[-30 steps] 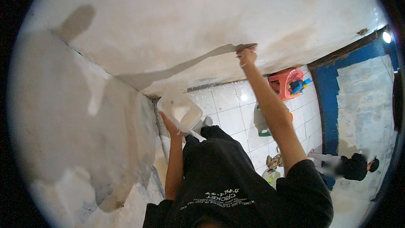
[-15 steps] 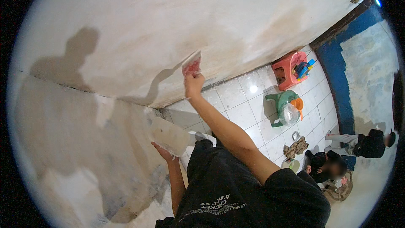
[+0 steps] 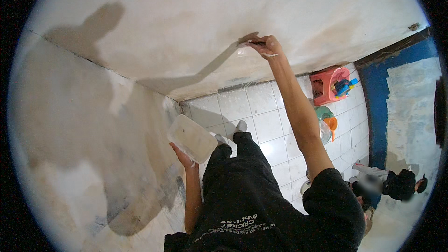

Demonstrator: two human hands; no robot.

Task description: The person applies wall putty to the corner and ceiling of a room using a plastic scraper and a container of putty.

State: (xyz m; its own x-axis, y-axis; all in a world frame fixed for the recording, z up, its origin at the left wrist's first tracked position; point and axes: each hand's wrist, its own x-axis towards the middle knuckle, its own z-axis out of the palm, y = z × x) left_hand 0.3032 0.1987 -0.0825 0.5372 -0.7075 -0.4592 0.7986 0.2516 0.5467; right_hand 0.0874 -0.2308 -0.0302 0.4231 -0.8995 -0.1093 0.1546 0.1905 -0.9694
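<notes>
Your left hand [image 3: 182, 155] cups the tub [image 3: 192, 138] at its near-left edge, fingers partly hidden, likely to keep it steady and within reach. The tub touches that hand and sits well apart from your right hand [image 3: 262, 45], which is closed around a thin tool [image 3: 256, 43], probably angled to suit the wall [image 3: 186, 28]; whether they touch is unclear.

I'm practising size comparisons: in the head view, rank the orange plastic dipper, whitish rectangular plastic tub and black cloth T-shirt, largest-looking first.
1. Black T-shirt, enlarged by nearness
2. Whitish tub
3. Orange dipper
</notes>
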